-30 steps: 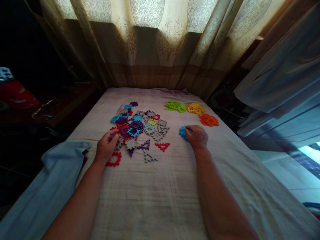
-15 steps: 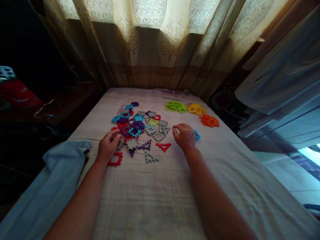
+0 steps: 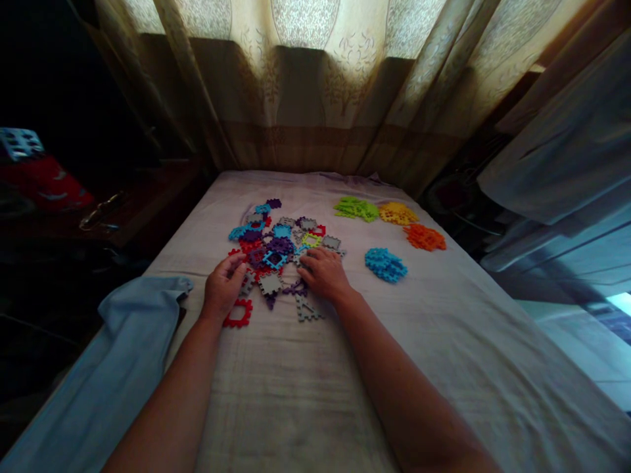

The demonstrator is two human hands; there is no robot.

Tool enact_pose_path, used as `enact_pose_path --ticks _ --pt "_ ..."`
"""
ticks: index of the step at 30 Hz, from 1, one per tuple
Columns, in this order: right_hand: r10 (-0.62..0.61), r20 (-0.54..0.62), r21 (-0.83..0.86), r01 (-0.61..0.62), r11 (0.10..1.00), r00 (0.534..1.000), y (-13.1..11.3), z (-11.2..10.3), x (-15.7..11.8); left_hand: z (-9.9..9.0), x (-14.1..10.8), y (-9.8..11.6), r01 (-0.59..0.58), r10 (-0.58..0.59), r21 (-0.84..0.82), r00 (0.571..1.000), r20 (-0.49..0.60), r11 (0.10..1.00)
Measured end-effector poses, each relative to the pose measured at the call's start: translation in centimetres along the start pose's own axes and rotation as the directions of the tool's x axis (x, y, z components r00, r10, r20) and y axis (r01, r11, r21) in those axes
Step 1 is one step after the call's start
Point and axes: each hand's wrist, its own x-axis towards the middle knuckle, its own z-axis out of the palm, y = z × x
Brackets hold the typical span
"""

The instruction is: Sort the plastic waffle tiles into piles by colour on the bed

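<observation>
A mixed pile of flat toothed plastic building pieces lies on the sheet between my hands, with purple pieces (image 3: 280,246), blue frames (image 3: 275,259), and grey squares (image 3: 271,284) overlapping. My left hand (image 3: 224,287) rests at the pile's left edge, fingers loosely curled and apart, beside a red square frame (image 3: 238,313). Over the pile's right side reaches my right hand (image 3: 325,272), fingers spread down onto grey and blue pieces and partly hiding them. A grey triangle piece (image 3: 307,309) lies just below that hand.
Sorted heaps lie to the right: blue (image 3: 385,264), orange (image 3: 424,238), yellow (image 3: 397,213) and green (image 3: 355,207). A light blue cloth (image 3: 133,341) hangs over the bed's left edge. Curtains (image 3: 315,112) close off the far side.
My right hand has moved left from beside the blue heap to the mixed pile, uncovering that heap. My left hand stays at the pile's edge. The view has shifted slightly.
</observation>
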Motion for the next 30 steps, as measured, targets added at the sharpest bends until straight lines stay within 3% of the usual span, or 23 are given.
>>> enact_pose_path --ticks 5,9,15,21,30 --pt "-0.088 0.073 0.085 0.081 0.993 0.993 0.0 -1.4 -0.7 0.0 0.0 0.1 0.004 -0.004 -0.008 1.000 -0.001 1.000" --pt "-0.050 0.126 0.102 0.037 0.994 0.991 0.3 -2.4 -0.6 -0.1 -0.1 0.2 0.007 -0.007 0.011 1.000 0.005 1.000" --pt "0.047 -0.039 0.044 -0.045 0.998 0.998 0.9 -0.8 -0.3 -0.1 -0.2 0.3 -0.003 0.003 0.007 1.000 0.011 1.000" --pt "0.146 -0.026 0.010 -0.146 0.989 0.989 0.6 0.9 0.0 0.0 -0.1 0.0 -0.008 0.007 0.042 1.000 0.016 0.999" --pt "0.192 0.033 0.097 -0.195 0.976 0.981 0.7 0.3 0.3 -0.1 0.0 -0.1 -0.034 0.033 0.079 0.999 0.016 0.996"
